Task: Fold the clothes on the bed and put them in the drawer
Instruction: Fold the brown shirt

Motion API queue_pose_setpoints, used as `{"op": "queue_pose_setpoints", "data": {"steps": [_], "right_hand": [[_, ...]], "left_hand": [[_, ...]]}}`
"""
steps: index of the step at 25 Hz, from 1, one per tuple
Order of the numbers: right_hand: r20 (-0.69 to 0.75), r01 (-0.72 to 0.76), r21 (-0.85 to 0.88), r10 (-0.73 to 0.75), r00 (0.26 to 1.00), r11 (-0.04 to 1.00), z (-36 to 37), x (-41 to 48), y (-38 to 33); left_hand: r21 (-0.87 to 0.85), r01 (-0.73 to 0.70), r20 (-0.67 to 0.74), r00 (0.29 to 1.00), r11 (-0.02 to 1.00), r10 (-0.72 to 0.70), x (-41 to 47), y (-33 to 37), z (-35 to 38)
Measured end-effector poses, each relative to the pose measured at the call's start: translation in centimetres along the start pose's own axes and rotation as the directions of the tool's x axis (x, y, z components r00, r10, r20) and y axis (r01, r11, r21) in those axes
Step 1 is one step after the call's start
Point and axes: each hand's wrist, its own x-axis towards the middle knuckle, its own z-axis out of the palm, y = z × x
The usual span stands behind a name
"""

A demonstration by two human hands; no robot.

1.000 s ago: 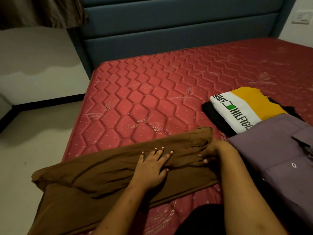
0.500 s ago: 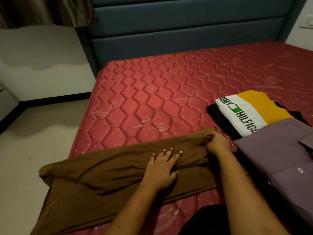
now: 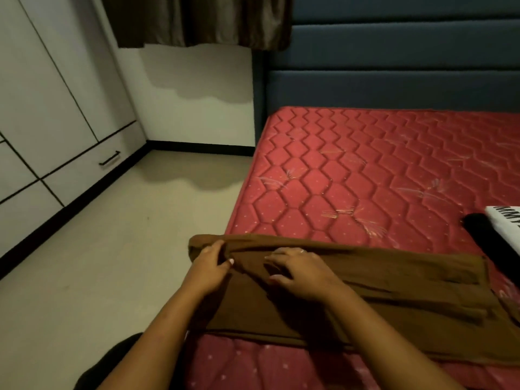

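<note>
1. The long brown soft-fabric garment (image 3: 394, 294), folded into a narrow band, lies across the near edge of the red quilted mattress (image 3: 337, 178). It runs from about 7 o'clock to 4 o'clock in the view, and its left end reaches the bed's edge.
2. The left hand (image 3: 209, 263), at 7 o'clock, has its fingers curled over that left end, with the thumb closing from the near side. It holds the cloth, probably to square the corner or lift the end for the next fold.
3. The right hand (image 3: 298, 270), near 6 o'clock, lies on top of the band just beside the left hand, with its fingers part-bent. I cannot tell whether they pinch a crease or only press. Either way, it likely anchors the layers so they do not slide apart.
4. At 3 o'clock, a folded white shirt with black lettering (image 3: 506, 220) rests on a black folded garment (image 3: 484, 235). Both are well apart from the hands and look finished, parked out of the folding space.
5. A white cabinet drawer with a black bar handle (image 3: 109, 158) sits closed at 10 o'clock, across the pale floor (image 3: 112, 263).
6. Judged from this, folding is mid-way, and nothing has gone to the drawer yet.
</note>
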Motion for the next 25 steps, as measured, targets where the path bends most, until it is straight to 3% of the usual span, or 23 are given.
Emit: {"op": "queue_pose_setpoints", "data": {"steps": [3,6,9,13,15,17,20,21,22,24,25], "right_hand": [[0.097,0.006,-0.050,-0.001,0.995,0.999,3.1,2.0,-3.2],[0.063,0.026,-0.109,-0.019,0.998,0.994,5.1,4.2,-4.4],[0.079,0.049,-0.098,-0.041,0.996,0.994,5.5,6.6,-4.6],[0.178,0.003,-0.021,0.000,0.984,1.000,6.6,7.6,-4.0],[0.227,-0.006,0.018,0.002,0.974,1.000,6.7,7.4,-3.5],[0.275,-0.015,0.045,0.002,0.961,0.999,6.4,7.1,-3.3],[0.367,-0.051,0.139,-0.003,0.930,0.989,5.2,6.7,-3.3],[0.384,-0.086,0.235,-0.011,0.923,0.968,4.5,6.8,-3.4],[0.368,-0.144,0.364,-0.001,0.930,0.920,3.9,7.1,-3.4],[0.190,-0.159,0.511,0.070,0.979,0.845,3.1,7.6,-3.2],[0.033,-0.103,0.438,0.099,0.995,0.893,3.2,7.8,-2.8]], "left_hand": [[-0.338,0.266,0.035,0.962,0.903,-0.271,2.7,-2.1,-0.9],[-0.573,0.348,0.177,0.937,0.742,-0.302,4.3,-2.2,-1.5],[-0.625,0.332,0.150,0.939,0.706,-0.309,6.2,-2.7,-1.2],[-0.507,0.209,-0.134,0.939,0.836,-0.316,8.2,-3.8,-0.8],[-0.511,0.174,-0.169,0.940,0.842,-0.297,9.0,-3.9,-0.4],[-0.560,0.193,-0.139,0.937,0.806,-0.321,9.5,-4.1,0.3],[-0.723,0.269,-0.087,0.878,0.637,-0.470,8.7,-3.6,0.5],[-0.721,0.275,-0.140,0.841,0.636,-0.522,8.1,-3.4,0.3],[-0.640,0.274,-0.257,0.805,0.718,-0.536,7.5,-3.1,-0.1],[-0.267,0.221,-0.529,0.780,0.938,-0.335,5.7,-1.6,-0.1],[-0.128,0.111,-0.576,0.800,0.986,-0.165,4.8,-0.5,0.7]]}}
